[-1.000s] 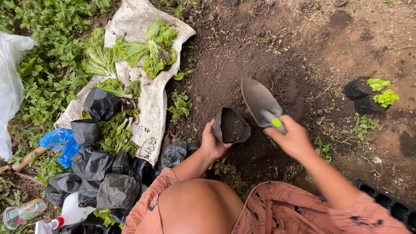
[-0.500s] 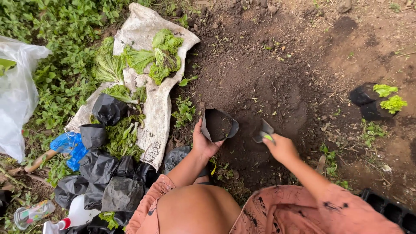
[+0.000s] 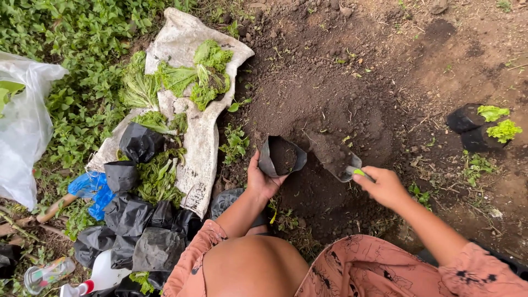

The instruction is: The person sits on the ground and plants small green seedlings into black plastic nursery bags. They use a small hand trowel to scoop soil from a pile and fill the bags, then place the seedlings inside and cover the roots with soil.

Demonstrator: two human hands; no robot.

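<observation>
Left hand: closed about the lower side of a small black plastic grow bag; the bag is held with its mouth pulled open and tipped toward the trowel, apparently so that soil can be received; some dark soil is seen inside it

Right hand: wrapped shut around the handle of a trowel, a green part of the grip showing just at the fingers; the blade is held roughly level and heaped with soil, its tip just beside the bag's open mouth, seemingly so the load is not spilled

Loose soil: a dark, worked patch lying beyond and under both hands; the bag and trowel are kept directly over it, so that any spill would fall back onto the patch

Empty black bags: a crumpled heap kept at the left knee, within reach of the left hand

White sack: spread flat on the ground to the left, evidently as a clean bed for the leafy green seedlings laid across it; more seedlings are tucked among the black bags

Filled bags with green plants: set upright on bare ground at far right, well apart from the digging patch

Clear plastic sheet and blue item: left lying at the far left among weeds

Spray bottle: lying at lower left beside the bag heap
</observation>
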